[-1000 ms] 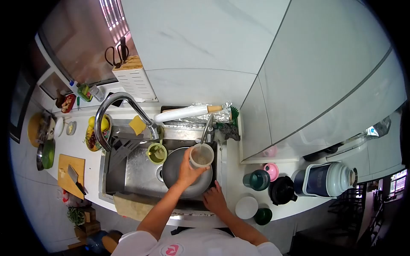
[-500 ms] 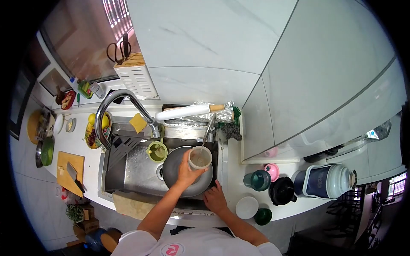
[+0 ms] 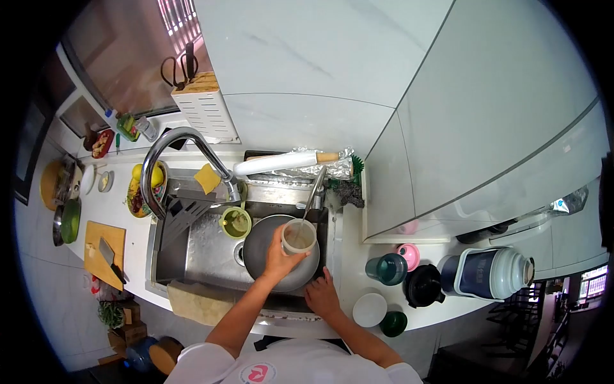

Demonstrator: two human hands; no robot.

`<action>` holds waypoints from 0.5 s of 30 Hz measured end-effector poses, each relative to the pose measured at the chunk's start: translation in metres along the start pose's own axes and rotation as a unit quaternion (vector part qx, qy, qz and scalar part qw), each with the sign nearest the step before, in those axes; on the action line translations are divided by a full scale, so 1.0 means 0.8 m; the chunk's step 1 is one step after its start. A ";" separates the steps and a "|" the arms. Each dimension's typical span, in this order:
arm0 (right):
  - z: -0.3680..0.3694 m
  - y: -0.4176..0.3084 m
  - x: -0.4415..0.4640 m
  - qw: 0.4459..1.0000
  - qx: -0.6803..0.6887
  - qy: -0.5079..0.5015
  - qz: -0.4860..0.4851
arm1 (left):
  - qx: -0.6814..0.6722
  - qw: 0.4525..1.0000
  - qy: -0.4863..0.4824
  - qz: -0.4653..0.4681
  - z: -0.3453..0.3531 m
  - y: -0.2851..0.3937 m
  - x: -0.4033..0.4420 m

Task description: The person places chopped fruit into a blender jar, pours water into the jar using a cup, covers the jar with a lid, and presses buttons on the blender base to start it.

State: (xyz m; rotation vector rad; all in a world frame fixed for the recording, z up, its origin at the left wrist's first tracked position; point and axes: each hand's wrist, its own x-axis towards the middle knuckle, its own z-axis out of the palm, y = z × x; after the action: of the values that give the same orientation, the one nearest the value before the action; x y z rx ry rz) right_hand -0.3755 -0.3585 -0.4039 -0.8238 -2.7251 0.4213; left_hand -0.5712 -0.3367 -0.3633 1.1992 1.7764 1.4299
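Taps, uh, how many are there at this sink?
2: a tall, arched chrome tap toward the sink's left side, and a smaller tap at the back right, near the cup in the left hand. No others show.

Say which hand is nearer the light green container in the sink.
Left: the left hand, holding a cup, is just right of the container; the right hand is farther, at the front right of the sink.
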 end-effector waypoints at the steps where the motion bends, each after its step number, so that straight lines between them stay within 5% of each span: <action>1: 0.001 0.001 0.001 1.000 0.003 -0.003 0.006 | 0.000 1.000 0.000 0.000 0.000 0.001 0.000; 15: -0.002 0.000 0.003 1.000 0.025 0.015 0.005 | 0.004 1.000 0.004 -0.015 -0.002 -0.001 -0.009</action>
State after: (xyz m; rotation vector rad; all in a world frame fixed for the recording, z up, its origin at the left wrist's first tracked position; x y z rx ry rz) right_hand -0.3769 -0.3570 -0.4021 -0.8240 -2.6728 0.4721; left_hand -0.5699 -0.3438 -0.3640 1.1674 1.7999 1.4136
